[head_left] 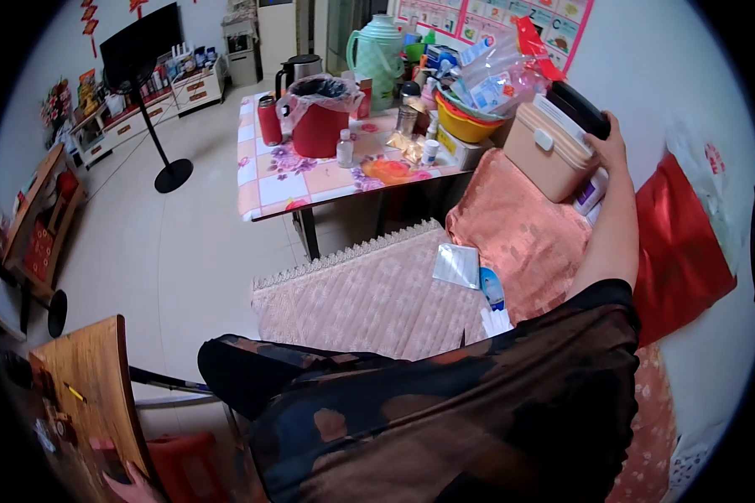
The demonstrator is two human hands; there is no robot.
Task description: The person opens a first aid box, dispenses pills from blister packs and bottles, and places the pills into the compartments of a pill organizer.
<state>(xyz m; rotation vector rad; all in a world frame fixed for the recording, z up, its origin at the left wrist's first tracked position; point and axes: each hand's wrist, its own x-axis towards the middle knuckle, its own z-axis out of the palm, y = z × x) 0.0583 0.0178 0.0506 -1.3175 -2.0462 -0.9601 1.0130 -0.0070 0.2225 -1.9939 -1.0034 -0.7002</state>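
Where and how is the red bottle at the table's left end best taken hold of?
Probably around the middle of its body, coming from the picture's left: the red bottle is a slim upright cylinder, its left side unobstructed, while the lined red bin crowds its right.

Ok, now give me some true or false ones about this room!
1. The right grip is at the beige box. True.
2. The red flask lies on the floor. False: it stands on the flowery table.
3. The small clear bottle stands beside the red bin. True.
4. The yellow stick is on the flowery table. False: it lies on the wooden table.
5. The pale green jug is on the flowery table. True.
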